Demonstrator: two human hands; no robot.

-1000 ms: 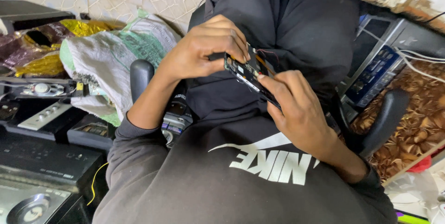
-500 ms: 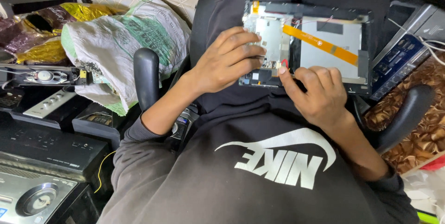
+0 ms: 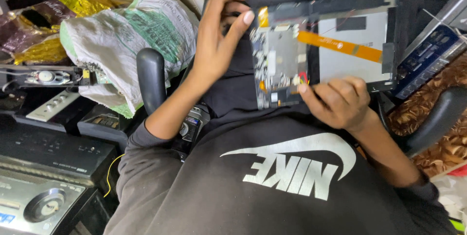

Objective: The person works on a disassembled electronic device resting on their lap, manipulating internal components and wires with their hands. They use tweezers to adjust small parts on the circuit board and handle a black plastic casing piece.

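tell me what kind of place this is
Probably an electronics repair corner. An opened tablet with its circuit board and orange ribbon cable bare, stacked audio players, a loose speaker and a stuffed sack crowd round the chair.

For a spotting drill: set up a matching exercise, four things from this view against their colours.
Things:
1. ribbon cable across the opened tablet
2. woven sack
3. crumpled wrapper
4. chair armrest

Colours:
A. black
B. shiny gold
C. orange
D. white with green print

Pairs: 1-C, 2-D, 3-B, 4-A
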